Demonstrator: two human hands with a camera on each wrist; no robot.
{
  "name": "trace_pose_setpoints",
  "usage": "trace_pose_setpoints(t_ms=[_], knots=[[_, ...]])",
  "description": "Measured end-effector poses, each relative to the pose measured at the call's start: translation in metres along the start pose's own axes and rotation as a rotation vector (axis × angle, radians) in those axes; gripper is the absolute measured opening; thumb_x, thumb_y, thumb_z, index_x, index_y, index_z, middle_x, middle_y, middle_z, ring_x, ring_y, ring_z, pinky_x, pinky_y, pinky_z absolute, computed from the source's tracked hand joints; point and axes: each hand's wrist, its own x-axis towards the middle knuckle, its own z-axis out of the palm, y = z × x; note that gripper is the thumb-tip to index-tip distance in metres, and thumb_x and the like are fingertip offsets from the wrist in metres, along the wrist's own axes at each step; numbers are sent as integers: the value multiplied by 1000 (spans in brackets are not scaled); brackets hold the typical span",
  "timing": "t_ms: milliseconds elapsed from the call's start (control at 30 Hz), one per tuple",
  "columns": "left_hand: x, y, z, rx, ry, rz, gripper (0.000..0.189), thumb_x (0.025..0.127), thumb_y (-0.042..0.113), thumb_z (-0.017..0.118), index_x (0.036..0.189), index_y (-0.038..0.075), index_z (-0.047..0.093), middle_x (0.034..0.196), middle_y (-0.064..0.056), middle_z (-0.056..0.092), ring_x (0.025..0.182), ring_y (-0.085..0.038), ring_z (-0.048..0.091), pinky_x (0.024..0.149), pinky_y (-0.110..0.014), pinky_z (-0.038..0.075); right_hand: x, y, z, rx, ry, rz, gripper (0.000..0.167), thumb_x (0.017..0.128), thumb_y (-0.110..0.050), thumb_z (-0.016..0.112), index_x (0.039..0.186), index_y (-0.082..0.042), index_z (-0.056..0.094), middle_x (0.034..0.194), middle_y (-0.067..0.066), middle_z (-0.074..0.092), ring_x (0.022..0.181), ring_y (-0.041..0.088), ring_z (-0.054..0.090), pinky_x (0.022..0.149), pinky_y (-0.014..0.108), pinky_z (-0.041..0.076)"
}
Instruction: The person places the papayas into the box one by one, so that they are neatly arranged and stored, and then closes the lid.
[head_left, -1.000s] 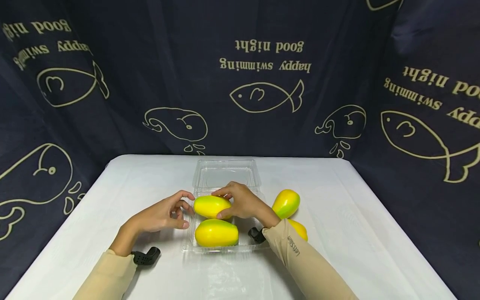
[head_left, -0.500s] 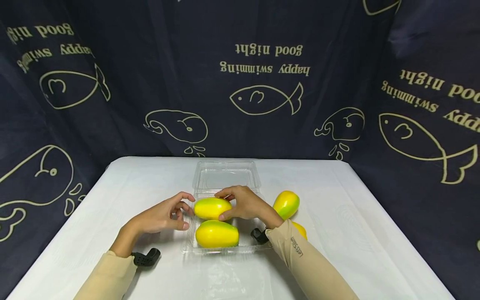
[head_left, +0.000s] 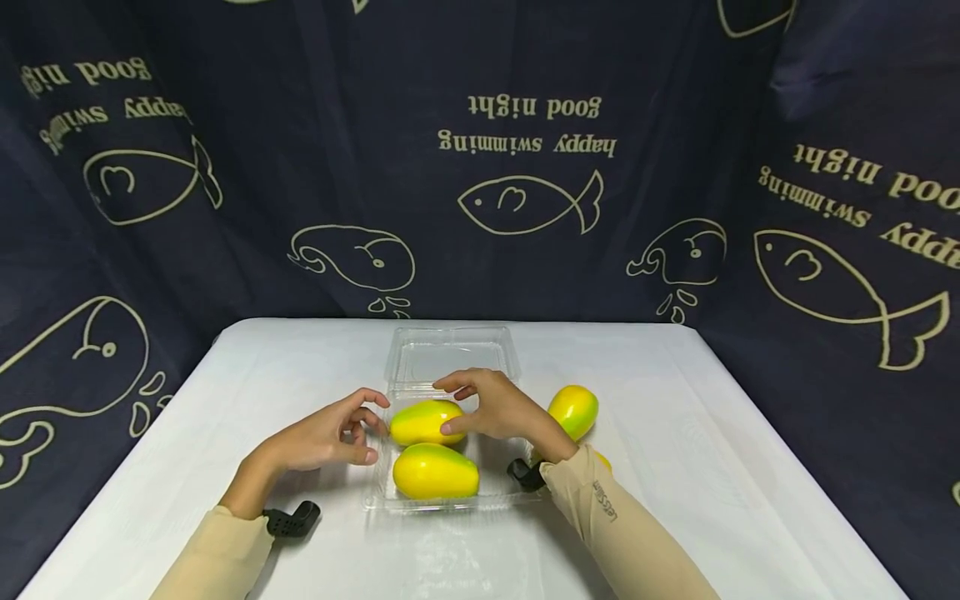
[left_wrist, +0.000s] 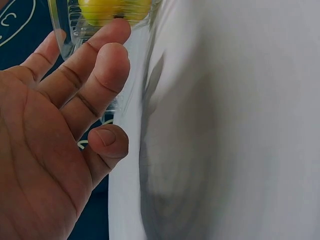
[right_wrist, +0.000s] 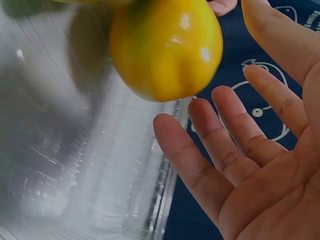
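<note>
Two yellow-green mangoes lie in the base of a clear plastic clamshell box (head_left: 498, 492), a far mango (head_left: 424, 422) behind a near mango (head_left: 436, 472). My right hand (head_left: 504, 407) is at the far mango's right end. In the right wrist view its fingers (right_wrist: 207, 170) are spread and apart from that mango (right_wrist: 167, 47); in the head view the thumb overlaps it. Beside the box's left wall my left hand (head_left: 322, 433) is held with loosely bent fingers and nothing in it. The left wrist view shows its bare palm (left_wrist: 37, 160).
The box's lid (head_left: 453, 358) lies folded back behind the base. To the right of the box sits another mango (head_left: 574, 411), and one more (head_left: 603, 461) is mostly hidden by the right forearm. A white cloth (head_left: 675, 467) covers the table; a dark printed curtain (head_left: 525, 50) hangs behind.
My right hand has loosened from the far mango, its fingers moving off to the right. That mango now lies slightly turned, closer to the near one. My left hand stays about where it was.
</note>
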Motion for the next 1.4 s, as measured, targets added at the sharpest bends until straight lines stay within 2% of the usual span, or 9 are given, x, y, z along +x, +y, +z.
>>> trace_pose_setpoints(t_ms=[133,300,467,700,1000,1133,1400], knots=[[0,0,1,3,0,4,66,87,18,78,140,10,39,117,-15,66,77,-22,60,67,-26,50,-6,-1,-5,17,26,-7,57,82,-24,84,134,-17,63,137,6,64,118,26,64,95,40,54],[0,-1,2,11,1,8,65,87,18,77,139,10,39,117,-15,66,77,-21,60,68,-26,50,-15,-2,-10,41,86,17,53,84,-29,83,133,-21,64,132,0,65,117,24,65,84,30,56],[-3,-2,1,-9,-2,6,66,87,19,77,140,11,38,117,-16,65,75,-20,60,66,-27,50,-25,-8,-13,63,143,28,51,83,-28,83,131,-24,65,127,-3,66,115,23,65,85,32,56],[-1,-4,2,-17,-1,-13,68,87,21,77,142,13,38,117,-13,65,75,-17,61,68,-27,51,-36,-13,-21,91,209,35,51,82,-27,84,129,-27,65,124,-4,66,114,20,65,90,41,56],[0,-2,0,-26,-5,21,69,87,18,77,142,8,36,117,-16,65,75,-20,60,64,-26,50,-53,-9,-33,103,277,21,50,83,-25,84,129,-25,65,124,-3,66,114,22,64,92,48,55],[0,-2,0,-23,-7,27,69,87,18,78,141,7,36,117,-18,65,74,-18,59,63,-25,49,-60,-6,-36,66,292,18,49,83,-27,83,128,-27,65,125,-6,66,111,16,64,90,44,56],[-2,-1,0,-19,-12,30,69,87,18,77,142,7,36,117,-18,64,74,-19,59,64,-26,49,-74,3,-37,10,357,32,46,84,-30,83,127,-28,66,126,-12,65,115,19,63,90,39,55]])
